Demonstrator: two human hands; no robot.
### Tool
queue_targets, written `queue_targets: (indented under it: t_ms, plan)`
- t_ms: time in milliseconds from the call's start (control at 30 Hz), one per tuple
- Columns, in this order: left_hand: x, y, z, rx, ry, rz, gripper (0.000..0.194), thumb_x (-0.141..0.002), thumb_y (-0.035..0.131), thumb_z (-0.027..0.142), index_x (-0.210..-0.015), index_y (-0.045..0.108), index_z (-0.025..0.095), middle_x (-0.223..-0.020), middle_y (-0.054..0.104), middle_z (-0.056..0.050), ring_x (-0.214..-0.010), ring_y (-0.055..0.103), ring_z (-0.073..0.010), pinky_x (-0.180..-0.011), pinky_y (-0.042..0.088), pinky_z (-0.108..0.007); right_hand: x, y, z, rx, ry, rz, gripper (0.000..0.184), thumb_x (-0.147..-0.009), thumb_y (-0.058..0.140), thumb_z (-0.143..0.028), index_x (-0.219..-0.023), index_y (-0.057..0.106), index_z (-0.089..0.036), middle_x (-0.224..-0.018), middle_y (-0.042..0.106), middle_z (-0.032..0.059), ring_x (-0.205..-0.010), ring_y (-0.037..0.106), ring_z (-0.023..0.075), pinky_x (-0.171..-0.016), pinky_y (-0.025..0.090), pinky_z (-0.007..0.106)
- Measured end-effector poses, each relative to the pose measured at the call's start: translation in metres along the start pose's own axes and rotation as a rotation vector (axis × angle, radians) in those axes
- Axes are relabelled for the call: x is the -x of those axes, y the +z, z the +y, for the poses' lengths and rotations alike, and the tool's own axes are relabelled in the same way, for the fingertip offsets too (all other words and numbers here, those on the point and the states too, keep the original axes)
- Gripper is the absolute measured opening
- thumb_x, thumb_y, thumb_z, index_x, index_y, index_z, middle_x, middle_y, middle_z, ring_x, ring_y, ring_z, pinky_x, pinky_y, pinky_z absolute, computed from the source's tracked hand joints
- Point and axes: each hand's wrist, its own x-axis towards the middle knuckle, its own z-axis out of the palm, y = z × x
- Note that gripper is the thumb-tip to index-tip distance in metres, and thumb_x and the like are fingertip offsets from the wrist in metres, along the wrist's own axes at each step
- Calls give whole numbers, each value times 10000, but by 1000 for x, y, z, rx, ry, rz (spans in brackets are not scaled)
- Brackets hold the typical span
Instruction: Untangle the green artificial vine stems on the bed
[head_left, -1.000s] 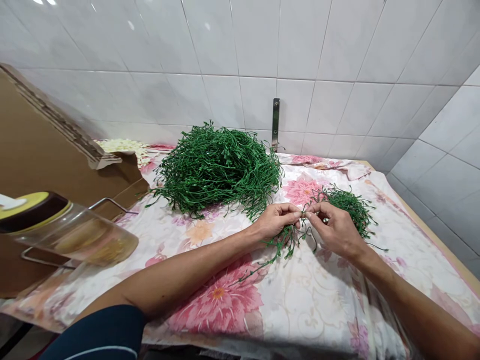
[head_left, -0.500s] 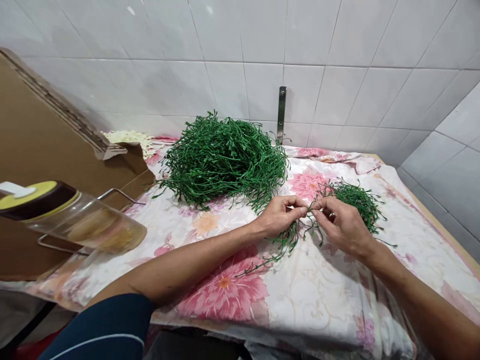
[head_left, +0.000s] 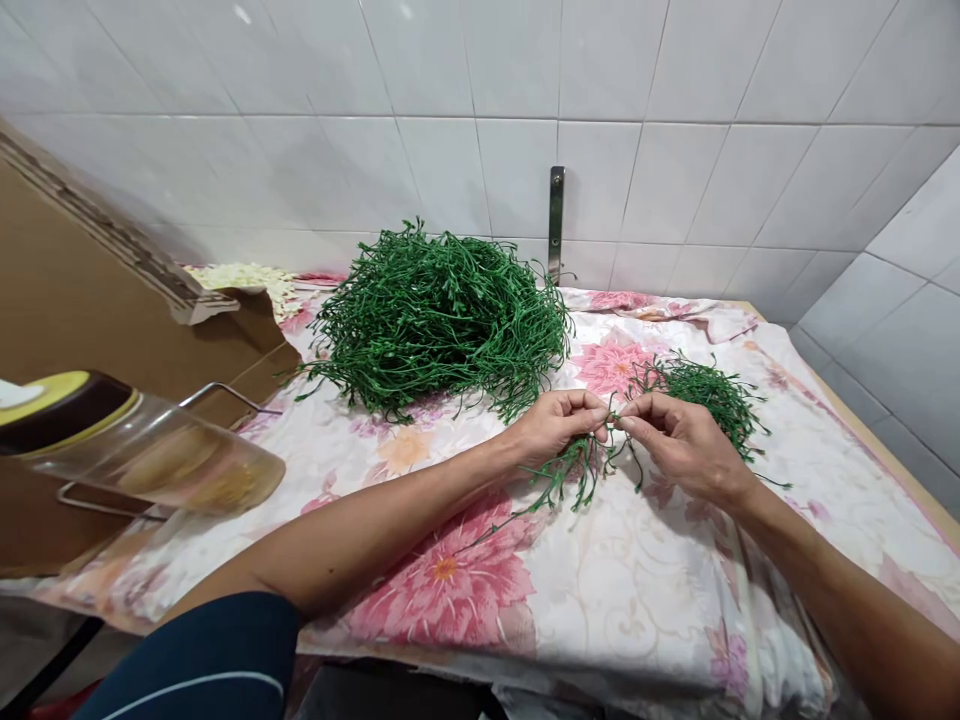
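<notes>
My left hand (head_left: 559, 425) and my right hand (head_left: 679, 440) meet fingertip to fingertip over the cloth, both closed in a pinch. Between them is a thin green artificial stem (head_left: 613, 412), its ends poking out above and below the fingers. Several loose green stems (head_left: 574, 475) lie on the cloth under my left hand. Behind my hands stands a large tangled heap of green stems (head_left: 442, 320). A smaller bunch (head_left: 712, 395) rests beyond my right hand, partly hidden by it.
A floral cloth (head_left: 622, 590) covers the table. On the left are a cardboard box (head_left: 75, 260), a clear bottle (head_left: 195, 460) with a yellow-rimmed lid, and a wire handle. Pale small pieces (head_left: 255, 285) lie behind the box. A metal bracket (head_left: 556, 220) is fixed to the tiled wall.
The fingertips have shifted slightly on the stem, and more of it now shows above them. The view has moved a little, so everything sits slightly further left.
</notes>
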Motion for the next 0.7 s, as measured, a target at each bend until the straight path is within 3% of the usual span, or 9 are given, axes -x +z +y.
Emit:
queue_targets:
  t_ms: [400,700]
  plan:
    - [2,15,2,-75,76,63,426,-781,767,533,-853,622,139,-713,686,-42,-650,606,-125,-669,438,-244,3,3,-8,285,-74,150,179,-936,604,-328,-888,711,-192,-798,736,33,-673,631,163,-638,467,272]
    - [6,16,-1,-168,70,104,384,-821,723,505,-837,614,138,-714,709,-65,-631,619,-130,-632,435,-237,2,3,-9,328,-148,106,160,-926,611,-286,-887,745,-208,-862,760,45,-760,674,189,-700,487,295]
